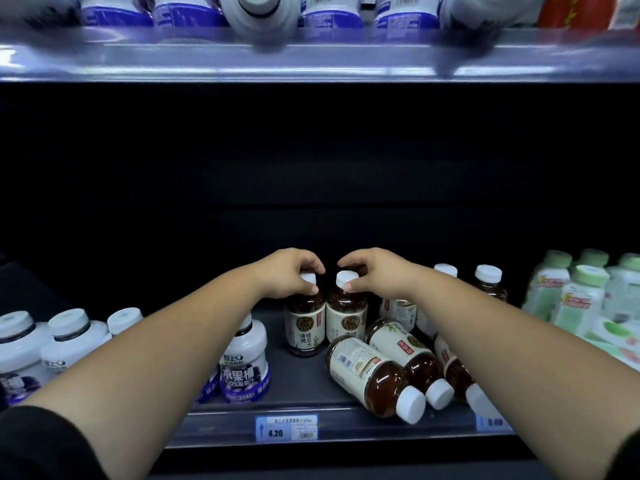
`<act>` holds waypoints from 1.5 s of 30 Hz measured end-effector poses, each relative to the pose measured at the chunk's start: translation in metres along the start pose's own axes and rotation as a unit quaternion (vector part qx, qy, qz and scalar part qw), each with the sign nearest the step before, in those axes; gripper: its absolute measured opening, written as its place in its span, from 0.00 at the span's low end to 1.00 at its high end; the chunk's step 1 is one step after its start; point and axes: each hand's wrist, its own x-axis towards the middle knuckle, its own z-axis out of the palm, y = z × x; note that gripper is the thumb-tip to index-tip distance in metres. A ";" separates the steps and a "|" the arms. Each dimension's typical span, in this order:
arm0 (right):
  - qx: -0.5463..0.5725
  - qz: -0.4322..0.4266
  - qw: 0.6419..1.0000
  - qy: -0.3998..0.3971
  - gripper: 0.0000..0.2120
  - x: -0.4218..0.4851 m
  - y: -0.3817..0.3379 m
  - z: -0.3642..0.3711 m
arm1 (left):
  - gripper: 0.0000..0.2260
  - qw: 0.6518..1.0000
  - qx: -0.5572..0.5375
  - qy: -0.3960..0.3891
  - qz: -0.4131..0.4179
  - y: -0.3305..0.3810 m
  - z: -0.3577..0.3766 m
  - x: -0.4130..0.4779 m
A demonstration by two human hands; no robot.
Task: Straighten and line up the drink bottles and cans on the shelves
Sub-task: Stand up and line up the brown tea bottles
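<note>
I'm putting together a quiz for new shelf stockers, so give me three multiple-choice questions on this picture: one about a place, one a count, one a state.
1. Where on the lower shelf do the green-capped bottles stand? A) its left end B) its right end C) its middle
2. How many brown bottles lie on their sides? A) one B) three C) six
3. What are the left hand and right hand doing? A) hanging idle B) each gripping the cap of an upright brown bottle C) sharing one can
Answers: 1 B, they stand far right; 2 B, three lie with caps toward the front; 3 B, each hand pinches a white cap.
</note>
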 end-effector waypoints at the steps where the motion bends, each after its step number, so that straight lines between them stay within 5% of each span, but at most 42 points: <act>1: -0.003 0.001 1.000 0.017 0.26 -0.002 0.002 -0.005 | 0.17 1.000 0.009 0.002 0.007 0.004 0.002 0.002; 5: -0.058 0.049 0.995 0.071 0.27 -0.013 0.022 -0.030 | 0.18 0.999 0.012 0.012 0.037 0.028 0.013 0.012; 9: -0.080 0.112 0.990 0.043 0.29 -0.023 0.044 -0.033 | 0.20 0.999 0.026 0.003 0.043 0.045 0.028 0.019; 16: -0.075 0.071 0.992 0.075 0.13 -0.024 0.052 -0.031 | 0.18 0.999 0.047 0.002 0.016 0.048 0.035 0.021; 22: -0.022 0.046 0.997 0.058 0.22 -0.019 0.056 -0.034 | 0.19 0.998 0.058 0.014 0.025 0.050 0.037 0.020; 33: -0.014 0.034 0.998 0.042 0.19 -0.024 0.054 -0.016 | 0.22 0.990 0.103 0.040 0.084 0.051 0.041 -0.008; 45: -0.095 0.050 0.990 0.089 0.25 -0.093 0.042 0.006 | 0.23 0.970 0.137 0.024 0.198 0.054 0.066 -0.040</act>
